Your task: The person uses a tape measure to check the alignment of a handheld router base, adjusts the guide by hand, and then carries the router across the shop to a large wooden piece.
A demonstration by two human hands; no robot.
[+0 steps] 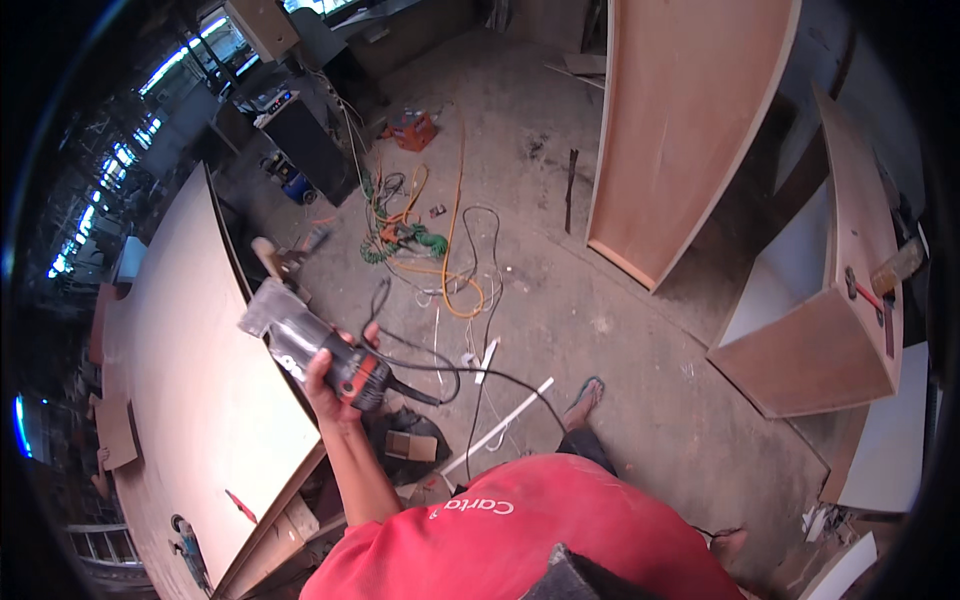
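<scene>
My left hand point(338, 375) grips a grey-and-black power tool point(320, 345) with red markings, its body tilted toward the upper left and its cord looping down to the right. The tool is beside the edge of a large pale wooden panel point(200, 350). What seems to be my right hand point(728, 543) is at the lower right, mostly hidden by my red shirt; its fingers cannot be made out.
Tangled hoses and cords point(420, 240) lie on the floor point(600, 320) near a white strip point(510, 415). Wooden cabinets point(680, 130) stand right. A blue machine point(295, 185) and orange item point(413, 130) are behind. Another person's hand point(102, 458) shows far left, beside a ladder point(105, 545).
</scene>
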